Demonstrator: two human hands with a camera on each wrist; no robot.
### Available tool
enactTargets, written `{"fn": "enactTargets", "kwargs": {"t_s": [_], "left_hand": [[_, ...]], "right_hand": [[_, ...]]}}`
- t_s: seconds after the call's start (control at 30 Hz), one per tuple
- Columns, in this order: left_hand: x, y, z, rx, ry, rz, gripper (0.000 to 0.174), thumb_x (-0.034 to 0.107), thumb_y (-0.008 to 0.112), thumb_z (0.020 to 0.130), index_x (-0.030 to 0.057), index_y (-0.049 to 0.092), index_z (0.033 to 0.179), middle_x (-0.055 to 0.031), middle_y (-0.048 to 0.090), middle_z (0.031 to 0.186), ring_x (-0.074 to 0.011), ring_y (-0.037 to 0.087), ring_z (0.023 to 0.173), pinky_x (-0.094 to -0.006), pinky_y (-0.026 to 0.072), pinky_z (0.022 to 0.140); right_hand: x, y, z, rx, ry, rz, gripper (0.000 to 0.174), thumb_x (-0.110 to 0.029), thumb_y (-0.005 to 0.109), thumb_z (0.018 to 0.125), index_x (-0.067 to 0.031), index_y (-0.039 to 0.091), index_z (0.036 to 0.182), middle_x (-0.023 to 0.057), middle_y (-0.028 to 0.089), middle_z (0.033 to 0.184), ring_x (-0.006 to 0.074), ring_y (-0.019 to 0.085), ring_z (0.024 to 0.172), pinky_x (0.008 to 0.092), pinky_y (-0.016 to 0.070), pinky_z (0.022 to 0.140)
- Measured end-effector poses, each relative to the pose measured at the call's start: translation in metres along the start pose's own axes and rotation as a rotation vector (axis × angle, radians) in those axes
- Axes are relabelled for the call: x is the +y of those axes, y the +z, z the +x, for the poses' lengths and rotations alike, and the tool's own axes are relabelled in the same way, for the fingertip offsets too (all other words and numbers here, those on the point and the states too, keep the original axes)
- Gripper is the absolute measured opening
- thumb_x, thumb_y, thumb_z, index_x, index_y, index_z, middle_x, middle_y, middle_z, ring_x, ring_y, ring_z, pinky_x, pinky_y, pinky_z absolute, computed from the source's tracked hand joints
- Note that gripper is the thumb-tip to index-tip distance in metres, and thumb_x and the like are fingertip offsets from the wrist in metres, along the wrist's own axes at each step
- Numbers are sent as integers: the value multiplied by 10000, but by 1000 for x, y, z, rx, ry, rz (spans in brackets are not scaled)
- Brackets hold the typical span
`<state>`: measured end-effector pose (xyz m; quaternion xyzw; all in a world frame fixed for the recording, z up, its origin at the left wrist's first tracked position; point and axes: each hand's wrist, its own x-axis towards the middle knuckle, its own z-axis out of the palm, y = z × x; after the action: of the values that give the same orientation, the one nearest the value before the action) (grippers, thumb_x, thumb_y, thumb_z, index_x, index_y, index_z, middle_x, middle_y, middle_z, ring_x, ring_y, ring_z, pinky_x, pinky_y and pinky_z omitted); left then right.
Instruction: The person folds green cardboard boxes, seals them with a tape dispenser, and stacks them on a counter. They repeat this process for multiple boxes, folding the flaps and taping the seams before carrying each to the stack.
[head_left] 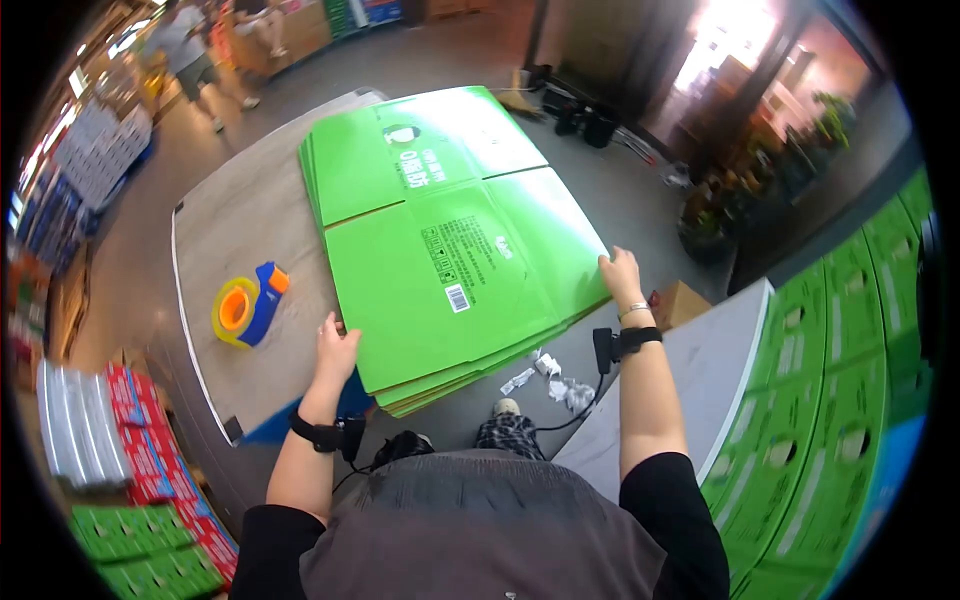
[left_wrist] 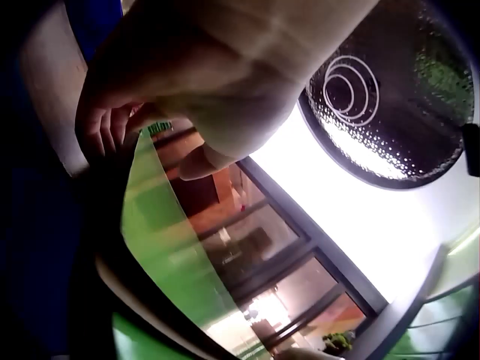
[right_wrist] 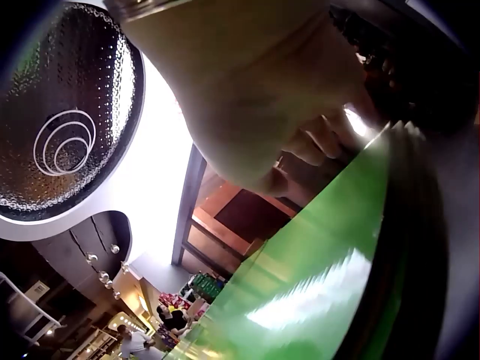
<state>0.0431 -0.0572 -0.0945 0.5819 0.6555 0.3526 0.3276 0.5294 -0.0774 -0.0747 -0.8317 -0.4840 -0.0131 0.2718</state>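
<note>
Green carton (head_left: 450, 230), flattened, lies on top of a stack of like cartons (head_left: 440, 392) on the table (head_left: 240, 215). The stack hides the table's whole right part, so I cannot tell where the table ends under it. Only the stepped near edges of the lower cartons show. The top carton's long axis runs away from the person, skewed a little to their left at the far end, with its printed face up. The left hand (head_left: 336, 350) grips the near left edge, fingers curled over it. The right hand (head_left: 622, 277) grips the near right corner. Both wrist views are too close and blurred to show more than fingers on the green edge. A yellow and blue tape dispenser (head_left: 248, 305) sits on the table, left of the stack.
</note>
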Motion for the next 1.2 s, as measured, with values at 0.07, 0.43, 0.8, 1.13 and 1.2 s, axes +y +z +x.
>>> {"fn": "enactTargets", "kwargs": {"t_s": [0.07,0.43,0.8,1.13,1.2], "left_hand": [[-15,9,6,-69,-98,13,524,223,565,744,-66,457,1168,-231,527,1065,-288,538,974,-345,436,804],[21,23,7,321,-271,-18,443,326,554,736,-74,575,923,-209,615,880,-305,587,850,-377,435,758],[132,-52,21,532,395,-744,384,263,296,925,-22,526,1040,-119,553,1054,-191,519,947,-326,385,851],[56,-47,-8,205,141,-704,748,631,163,859,91,218,1374,-113,268,1394,-252,260,1275,-434,170,1039],[61,-50,-32,208,-73,-772,725,638,181,853,144,209,1384,-119,274,1389,-250,259,1278,-424,188,1035]], "right_hand": [[-9,5,24,-313,167,-95,490,-347,475,782,71,538,1030,274,510,1106,408,486,1025,441,390,889],[-21,-18,48,-321,90,287,462,-342,513,768,112,597,743,283,588,763,380,571,749,410,442,712],[-72,-96,94,-37,-29,1675,293,-196,350,902,14,554,915,43,567,845,131,515,782,252,413,717],[-26,-42,88,-524,250,1676,631,-565,209,883,-80,470,1191,71,331,1337,283,196,1259,541,122,1006],[25,-33,67,-899,352,1687,615,-558,209,885,-90,494,1163,74,320,1351,339,210,1266,555,179,991]]}}
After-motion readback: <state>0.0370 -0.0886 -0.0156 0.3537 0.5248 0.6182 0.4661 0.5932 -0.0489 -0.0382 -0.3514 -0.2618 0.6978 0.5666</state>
